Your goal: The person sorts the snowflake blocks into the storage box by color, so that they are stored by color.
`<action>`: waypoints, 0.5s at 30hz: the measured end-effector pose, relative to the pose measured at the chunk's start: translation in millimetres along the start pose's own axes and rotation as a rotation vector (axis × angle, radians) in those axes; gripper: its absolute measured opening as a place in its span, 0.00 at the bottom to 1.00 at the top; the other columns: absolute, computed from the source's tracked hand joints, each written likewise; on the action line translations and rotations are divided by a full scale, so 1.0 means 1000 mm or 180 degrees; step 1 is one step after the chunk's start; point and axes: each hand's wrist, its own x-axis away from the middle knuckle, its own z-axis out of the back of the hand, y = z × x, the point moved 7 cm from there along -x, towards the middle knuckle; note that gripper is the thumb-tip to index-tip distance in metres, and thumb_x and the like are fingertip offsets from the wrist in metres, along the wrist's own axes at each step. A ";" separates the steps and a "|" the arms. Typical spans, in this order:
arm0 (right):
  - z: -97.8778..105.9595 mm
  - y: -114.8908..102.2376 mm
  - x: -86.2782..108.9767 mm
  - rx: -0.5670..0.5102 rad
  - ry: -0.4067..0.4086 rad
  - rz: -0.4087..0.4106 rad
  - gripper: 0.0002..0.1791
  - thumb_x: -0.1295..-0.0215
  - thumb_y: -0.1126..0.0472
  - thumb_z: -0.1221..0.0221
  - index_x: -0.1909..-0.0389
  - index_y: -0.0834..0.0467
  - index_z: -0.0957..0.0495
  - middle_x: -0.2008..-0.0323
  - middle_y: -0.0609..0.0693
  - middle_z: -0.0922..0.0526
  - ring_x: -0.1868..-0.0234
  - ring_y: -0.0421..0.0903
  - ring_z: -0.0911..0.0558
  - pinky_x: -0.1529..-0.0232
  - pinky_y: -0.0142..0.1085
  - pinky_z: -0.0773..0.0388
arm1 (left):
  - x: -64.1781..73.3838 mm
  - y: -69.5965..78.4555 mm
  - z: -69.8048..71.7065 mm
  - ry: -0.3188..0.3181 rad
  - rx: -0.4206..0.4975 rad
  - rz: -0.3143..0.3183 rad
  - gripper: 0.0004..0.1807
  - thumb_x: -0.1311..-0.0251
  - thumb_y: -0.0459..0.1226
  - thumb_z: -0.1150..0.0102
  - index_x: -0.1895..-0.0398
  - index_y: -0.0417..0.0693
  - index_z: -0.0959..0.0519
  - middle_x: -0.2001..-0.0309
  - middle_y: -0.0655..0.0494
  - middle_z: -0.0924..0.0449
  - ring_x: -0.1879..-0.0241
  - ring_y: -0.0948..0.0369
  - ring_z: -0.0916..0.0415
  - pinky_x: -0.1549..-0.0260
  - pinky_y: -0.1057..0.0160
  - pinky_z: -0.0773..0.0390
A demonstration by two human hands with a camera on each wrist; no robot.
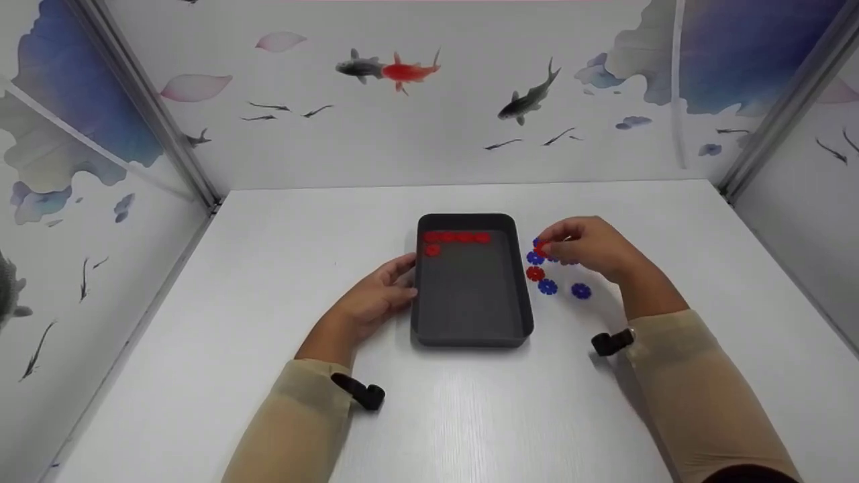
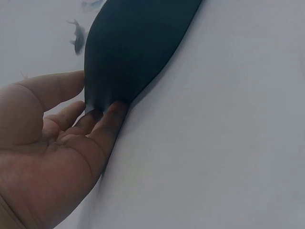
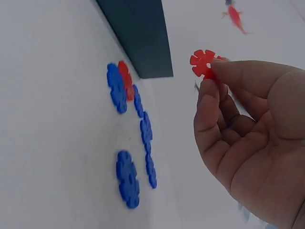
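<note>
A dark grey tray stands on the table with several red notched discs in a row at its far end and one more red disc beneath the row's left end. The fingertips of my left hand rest against the tray's outer left wall, also seen in the left wrist view. Between thumb and fingers, my right hand pinches a red plastic snowflake disc above the loose discs to the right of the tray.
On the table beside the tray's right wall lie several blue snowflake discs and another red disc. One blue disc sits a little apart, nearer my right wrist. White walls with painted fish enclose the table.
</note>
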 end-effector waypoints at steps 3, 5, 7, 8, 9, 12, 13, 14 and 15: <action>-0.008 -0.021 0.004 -0.0166 0.0028 0.0087 0.16 0.26 0.49 0.33 0.42 0.49 0.15 0.46 0.53 0.13 0.43 0.58 0.16 0.39 0.46 0.16 | -0.001 0.000 0.000 0.0000 -0.0014 0.0003 0.42 0.31 0.24 0.41 0.16 0.55 0.38 0.13 0.59 0.46 0.16 0.56 0.41 0.19 0.50 0.35; -0.016 -0.034 0.006 -0.0278 0.0050 0.0143 0.16 0.26 0.49 0.33 0.43 0.49 0.14 0.46 0.54 0.13 0.42 0.60 0.15 0.38 0.47 0.15 | -0.001 0.000 0.000 -0.0003 -0.0028 0.0003 0.42 0.30 0.24 0.40 0.15 0.55 0.38 0.13 0.59 0.46 0.16 0.56 0.41 0.19 0.50 0.35; -0.023 -0.046 0.005 -0.0386 0.0081 0.0208 0.15 0.26 0.51 0.33 0.43 0.49 0.14 0.44 0.54 0.15 0.41 0.61 0.14 0.35 0.49 0.16 | 0.000 0.000 0.000 -0.0002 -0.0031 -0.0002 0.42 0.30 0.24 0.41 0.15 0.55 0.39 0.13 0.59 0.46 0.16 0.56 0.42 0.19 0.50 0.36; -0.026 -0.052 0.004 -0.0431 0.0089 0.0247 0.15 0.26 0.51 0.33 0.42 0.49 0.14 0.44 0.54 0.15 0.41 0.60 0.14 0.35 0.49 0.16 | 0.000 0.001 0.000 0.0001 -0.0025 -0.0004 0.42 0.30 0.24 0.41 0.15 0.55 0.39 0.13 0.59 0.46 0.16 0.56 0.42 0.19 0.50 0.36; -0.029 -0.057 0.003 -0.0476 0.0094 0.0281 0.15 0.25 0.52 0.33 0.42 0.49 0.14 0.43 0.54 0.14 0.42 0.59 0.13 0.34 0.48 0.16 | 0.000 0.001 0.001 0.0003 -0.0011 -0.0009 0.42 0.30 0.24 0.41 0.15 0.54 0.39 0.13 0.59 0.46 0.16 0.56 0.42 0.19 0.50 0.36; -0.037 -0.071 -0.004 -0.0628 0.0099 0.0387 0.16 0.25 0.54 0.33 0.41 0.51 0.14 0.42 0.54 0.14 0.45 0.53 0.11 0.35 0.45 0.15 | 0.000 0.001 0.000 -0.0004 0.0030 -0.0026 0.42 0.31 0.23 0.41 0.15 0.54 0.39 0.13 0.59 0.46 0.16 0.56 0.42 0.19 0.50 0.36; -0.038 -0.075 -0.007 -0.0673 0.0101 0.0421 0.16 0.24 0.55 0.34 0.40 0.52 0.14 0.43 0.54 0.14 0.46 0.52 0.11 0.36 0.43 0.14 | 0.000 0.001 -0.001 -0.0013 0.0036 -0.0030 0.42 0.31 0.23 0.41 0.15 0.54 0.39 0.13 0.59 0.46 0.16 0.56 0.42 0.19 0.50 0.36; -0.040 -0.079 -0.010 -0.0726 0.0118 0.0435 0.16 0.24 0.56 0.35 0.40 0.52 0.14 0.43 0.55 0.13 0.47 0.50 0.11 0.37 0.41 0.14 | 0.000 0.001 -0.001 -0.0025 0.0037 -0.0035 0.42 0.31 0.23 0.41 0.15 0.53 0.39 0.13 0.59 0.46 0.16 0.56 0.42 0.19 0.51 0.36; -0.041 -0.082 -0.013 -0.0781 0.0144 0.0443 0.16 0.24 0.57 0.35 0.40 0.53 0.14 0.43 0.55 0.13 0.48 0.49 0.11 0.39 0.40 0.13 | 0.000 0.001 -0.002 -0.0035 0.0040 -0.0036 0.42 0.31 0.23 0.41 0.15 0.54 0.39 0.13 0.59 0.46 0.16 0.56 0.42 0.19 0.51 0.35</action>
